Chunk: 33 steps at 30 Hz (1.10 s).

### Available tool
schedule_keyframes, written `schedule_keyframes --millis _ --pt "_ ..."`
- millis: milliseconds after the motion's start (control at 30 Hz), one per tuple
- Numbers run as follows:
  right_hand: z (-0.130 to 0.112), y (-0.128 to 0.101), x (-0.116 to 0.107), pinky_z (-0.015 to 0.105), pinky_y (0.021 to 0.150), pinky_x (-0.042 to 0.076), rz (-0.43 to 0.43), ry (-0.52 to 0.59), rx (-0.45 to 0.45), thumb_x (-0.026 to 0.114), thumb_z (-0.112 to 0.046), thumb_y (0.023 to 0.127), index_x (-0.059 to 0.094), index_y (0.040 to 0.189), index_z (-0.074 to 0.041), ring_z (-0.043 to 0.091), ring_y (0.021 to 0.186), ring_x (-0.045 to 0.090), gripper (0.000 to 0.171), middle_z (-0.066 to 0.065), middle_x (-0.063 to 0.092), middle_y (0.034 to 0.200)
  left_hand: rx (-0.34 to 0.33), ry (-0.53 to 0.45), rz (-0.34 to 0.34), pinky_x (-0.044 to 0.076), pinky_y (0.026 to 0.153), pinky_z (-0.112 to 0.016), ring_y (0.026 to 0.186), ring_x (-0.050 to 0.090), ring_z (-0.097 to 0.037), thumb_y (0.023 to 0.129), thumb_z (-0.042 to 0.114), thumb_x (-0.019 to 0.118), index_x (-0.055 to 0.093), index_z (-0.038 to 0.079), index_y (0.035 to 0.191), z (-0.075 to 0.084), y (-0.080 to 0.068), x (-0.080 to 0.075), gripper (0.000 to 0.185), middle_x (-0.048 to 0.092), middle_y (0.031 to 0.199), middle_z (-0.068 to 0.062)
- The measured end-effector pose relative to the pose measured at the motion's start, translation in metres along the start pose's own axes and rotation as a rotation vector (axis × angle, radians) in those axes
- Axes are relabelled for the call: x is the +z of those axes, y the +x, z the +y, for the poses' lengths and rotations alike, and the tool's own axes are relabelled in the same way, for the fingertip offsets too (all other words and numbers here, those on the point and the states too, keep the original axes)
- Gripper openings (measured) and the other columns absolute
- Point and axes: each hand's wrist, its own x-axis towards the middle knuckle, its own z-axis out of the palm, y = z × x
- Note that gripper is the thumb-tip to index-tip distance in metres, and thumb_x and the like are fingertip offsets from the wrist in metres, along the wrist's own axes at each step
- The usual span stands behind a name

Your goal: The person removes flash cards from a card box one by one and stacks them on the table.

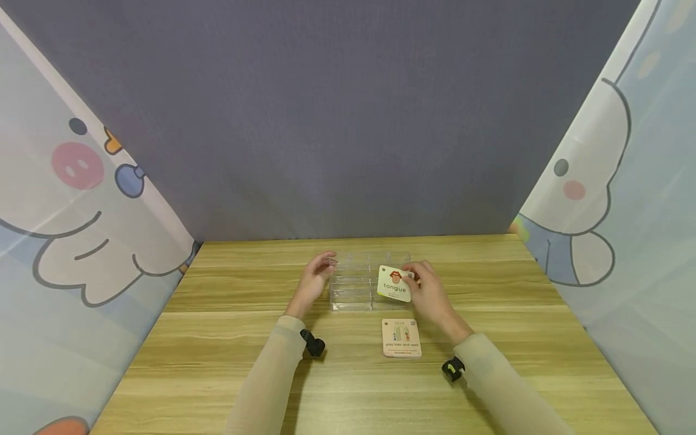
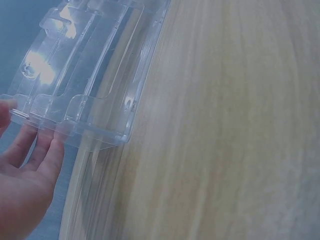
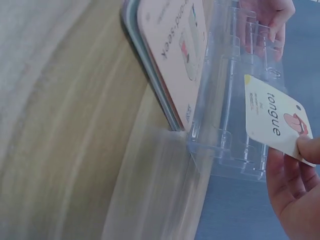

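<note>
My right hand pinches a square picture card, thumb in front and fingers behind. The card shows red lips with the tongue out and the word "tongue". It is tilted over the right part of a clear plastic tiered rack. At the rack's left end, my left hand holds the side edge, with several fingers against the side wall. In the right wrist view the tongue card overlaps the rack's steps.
A small stack of cards, its top one reading "play hide-and-seek", lies on the wood-grain table in front of the rack's right half. A grey panel stands behind the table, and cartoon-printed sheets hang at both sides.
</note>
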Motion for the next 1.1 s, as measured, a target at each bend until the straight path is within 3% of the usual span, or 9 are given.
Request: schedule_keyframes --millis 467,1100 --pt "-0.005 0.000 -0.006 0.032 0.075 0.052 -0.014 0.059 0.023 0.067 0.000 0.097 0.067 0.117 -0.003 0.020 0.091 0.055 0.021 0.007 0.058 0.105 0.007 -0.006 -0.003 0.045 0.105 -0.052 0.124 0.055 -0.042 0.104 0.000 0.053 0.058 0.003 0.138 -0.001 0.000 0.001 0.034 0.060 0.128 -0.026" --pt "-0.016 -0.002 -0.017 0.033 0.074 0.048 -0.028 0.127 0.068 0.068 0.001 0.095 0.068 0.114 -0.003 0.021 0.087 0.054 0.020 0.008 0.058 0.099 0.018 -0.004 0.007 0.046 0.103 -0.048 0.119 0.059 -0.034 0.103 -0.001 0.055 0.060 0.005 0.136 -0.004 0.003 0.001 0.034 0.062 0.126 -0.026"
